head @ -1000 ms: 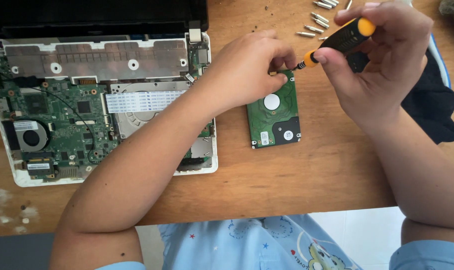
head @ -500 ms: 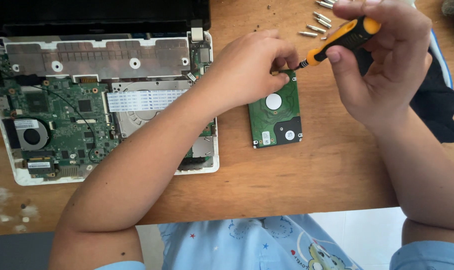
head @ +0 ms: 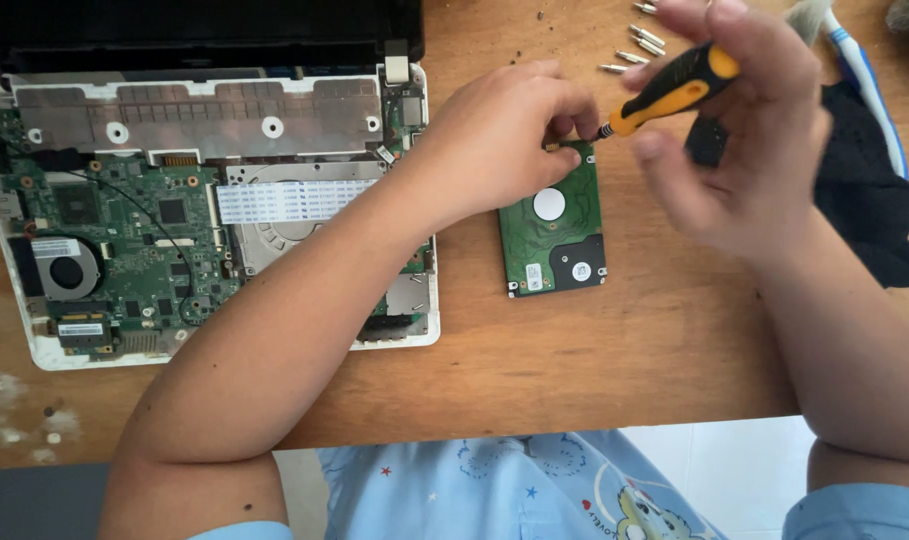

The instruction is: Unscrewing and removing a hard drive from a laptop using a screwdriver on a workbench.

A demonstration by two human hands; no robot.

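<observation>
Hard drive (head: 555,235) under left hand's (head: 495,135) grip

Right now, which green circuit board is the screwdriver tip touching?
The small hard drive board lying alone on the wooden table, right of the opened laptop, whose larger board stays untouched.

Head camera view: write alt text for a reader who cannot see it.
A person's right hand points a yellow-and-black screwdriver at the top edge of a green hard drive that the left hand steadies on a wooden table. An opened laptop lies to the left, loose screws above.
</observation>
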